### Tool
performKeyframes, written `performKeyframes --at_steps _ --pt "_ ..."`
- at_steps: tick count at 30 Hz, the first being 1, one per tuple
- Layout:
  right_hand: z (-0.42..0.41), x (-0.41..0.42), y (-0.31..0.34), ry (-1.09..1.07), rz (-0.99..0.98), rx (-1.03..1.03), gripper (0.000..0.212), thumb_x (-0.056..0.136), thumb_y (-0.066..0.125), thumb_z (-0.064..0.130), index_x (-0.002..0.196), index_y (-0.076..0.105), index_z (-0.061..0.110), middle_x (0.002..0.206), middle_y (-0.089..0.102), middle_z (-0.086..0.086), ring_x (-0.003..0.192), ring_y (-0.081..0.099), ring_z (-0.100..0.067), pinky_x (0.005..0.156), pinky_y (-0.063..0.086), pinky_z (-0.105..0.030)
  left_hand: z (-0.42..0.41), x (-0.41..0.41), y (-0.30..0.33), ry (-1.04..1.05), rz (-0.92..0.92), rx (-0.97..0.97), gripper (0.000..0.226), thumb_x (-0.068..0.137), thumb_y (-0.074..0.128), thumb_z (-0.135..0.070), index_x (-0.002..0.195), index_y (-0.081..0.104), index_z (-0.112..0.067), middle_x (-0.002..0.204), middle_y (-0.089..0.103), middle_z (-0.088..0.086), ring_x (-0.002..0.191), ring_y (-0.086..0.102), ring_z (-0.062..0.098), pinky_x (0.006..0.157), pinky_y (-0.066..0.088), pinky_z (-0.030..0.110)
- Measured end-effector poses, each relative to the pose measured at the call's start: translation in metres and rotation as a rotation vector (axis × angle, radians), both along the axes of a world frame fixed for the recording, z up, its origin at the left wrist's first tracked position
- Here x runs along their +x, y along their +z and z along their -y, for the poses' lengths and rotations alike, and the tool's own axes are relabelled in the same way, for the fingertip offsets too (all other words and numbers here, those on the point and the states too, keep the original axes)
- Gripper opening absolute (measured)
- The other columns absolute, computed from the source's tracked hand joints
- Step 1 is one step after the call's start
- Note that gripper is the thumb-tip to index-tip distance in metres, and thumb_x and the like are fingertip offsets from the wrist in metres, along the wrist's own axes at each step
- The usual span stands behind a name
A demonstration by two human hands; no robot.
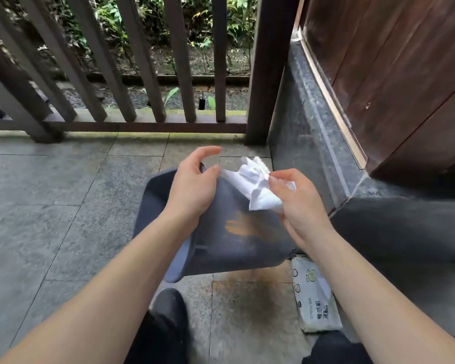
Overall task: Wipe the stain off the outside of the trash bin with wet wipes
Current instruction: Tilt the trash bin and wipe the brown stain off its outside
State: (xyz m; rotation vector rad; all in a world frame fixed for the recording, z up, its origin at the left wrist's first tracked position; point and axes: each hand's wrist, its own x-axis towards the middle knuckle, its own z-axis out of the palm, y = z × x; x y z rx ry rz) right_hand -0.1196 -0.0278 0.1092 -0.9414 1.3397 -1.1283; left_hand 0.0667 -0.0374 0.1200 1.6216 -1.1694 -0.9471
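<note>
A dark grey trash bin (221, 253) lies tipped on its side on the stone floor, its side wall facing up with an orange-brown stain (243, 227) on it. My right hand (300, 203) pinches a crumpled white wet wipe (255, 185) above the bin's far end. My left hand (195, 182) hovers beside the wipe with fingers spread and curved, the thumb close to the wipe's left edge; I cannot tell if it touches. A pack of wet wipes (315, 295) lies flat on the floor just right of the bin.
A wooden railing (142, 74) runs across the back. A grey stone plinth (307, 143) and a brown wooden wall (405, 82) rise on the right. The floor tile (250, 292) under the bin has a brownish mark. My dark-clad knees (166, 327) sit at the bottom.
</note>
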Motion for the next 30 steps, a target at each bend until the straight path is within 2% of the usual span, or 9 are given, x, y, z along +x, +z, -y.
performKeyframes --at_steps 1,4,6,10,14,19,24,27,30 --pt "0.001 -0.003 -0.001 -0.017 -0.083 -0.014 0.007 0.102 0.059 0.017 0.097 0.063 0.019 0.098 0.068 -0.006 0.082 0.065 -0.014 0.071 0.050 -0.028 0.001 -0.001 -0.005 -0.010 0.003 0.011 0.035 0.101 0.057 -0.017 0.126 0.066 -0.040 0.074 0.050 -0.004 0.046 0.045 0.000 0.045 0.040 0.014" --pt "0.001 -0.012 0.002 -0.047 -0.346 -0.170 0.013 0.104 0.052 0.018 0.103 0.061 0.027 0.100 0.063 0.015 0.082 0.056 0.017 0.069 0.040 0.001 -0.003 -0.005 -0.016 -0.029 0.000 0.026 0.036 0.100 0.059 -0.018 0.126 0.066 -0.042 0.073 0.051 -0.003 0.050 0.044 0.000 0.047 0.039 0.011" --pt "-0.002 -0.012 0.005 -0.007 -0.448 -0.257 0.021 0.104 0.050 0.014 0.113 0.059 0.031 0.107 0.061 0.024 0.094 0.051 0.024 0.075 0.036 0.005 -0.006 -0.007 -0.016 -0.028 -0.017 0.017 0.035 0.100 0.059 -0.020 0.126 0.066 -0.044 0.079 0.059 -0.002 0.054 0.049 -0.001 0.048 0.042 0.012" --pt "-0.012 0.002 -0.002 0.113 -0.574 -0.368 0.032 0.103 0.052 0.011 0.134 0.056 0.021 0.118 0.063 0.017 0.106 0.057 0.009 0.088 0.039 -0.003 -0.002 -0.009 -0.007 0.022 -0.072 -0.008 0.031 0.098 0.063 -0.025 0.119 0.067 -0.048 0.088 0.066 -0.003 0.066 0.059 0.007 0.062 0.053 0.023" --pt "-0.018 0.017 -0.007 0.141 -0.598 -0.511 0.027 0.100 0.061 0.009 0.126 0.068 0.010 0.114 0.069 -0.001 0.107 0.061 -0.007 0.093 0.043 -0.012 -0.005 -0.014 -0.001 0.049 -0.126 -0.044 0.030 0.097 0.064 -0.024 0.122 0.068 -0.042 0.110 0.072 -0.007 0.095 0.068 0.016 0.092 0.055 0.042" --pt "-0.023 0.023 -0.011 0.113 -0.509 -0.543 0.016 0.093 0.070 0.019 0.107 0.077 0.018 0.093 0.064 0.006 0.093 0.063 -0.009 0.085 0.044 -0.014 -0.013 -0.024 -0.001 0.022 -0.128 -0.084 0.033 0.100 0.062 -0.022 0.130 0.066 -0.035 0.113 0.069 -0.020 0.091 0.063 -0.009 0.083 0.047 0.018" --pt "-0.033 0.035 -0.019 0.151 -0.512 -0.563 0.023 0.102 0.055 0.023 0.122 0.066 0.020 0.128 0.066 0.004 0.125 0.057 -0.015 0.107 0.045 -0.035 -0.020 -0.037 -0.003 -0.023 -0.157 -0.103 0.037 0.101 0.063 -0.023 0.137 0.063 -0.032 0.128 0.065 -0.020 0.118 0.061 -0.004 0.102 0.050 0.027" --pt "-0.036 0.039 -0.023 0.241 -0.551 -0.451 0.040 0.108 0.038 0.030 0.148 0.042 0.025 0.141 0.059 0.009 0.134 0.053 -0.012 0.110 0.042 -0.040 -0.023 -0.040 -0.003 -0.042 -0.158 -0.128 0.039 0.102 0.062 -0.023 0.139 0.060 -0.035 0.118 0.062 -0.035 0.108 0.056 -0.024 0.086 0.045 0.004" --pt "-0.035 0.041 -0.023 0.240 -0.571 -0.467 0.046 0.108 0.034 0.026 0.153 0.040 0.016 0.151 0.053 0.002 0.142 0.044 -0.011 0.117 0.035 -0.042 -0.023 -0.041 -0.004 -0.084 -0.289 -0.093 0.039 0.102 0.062 -0.027 0.137 0.057 -0.043 0.105 0.064 -0.044 0.103 0.055 -0.028 0.080 0.043 0.000"
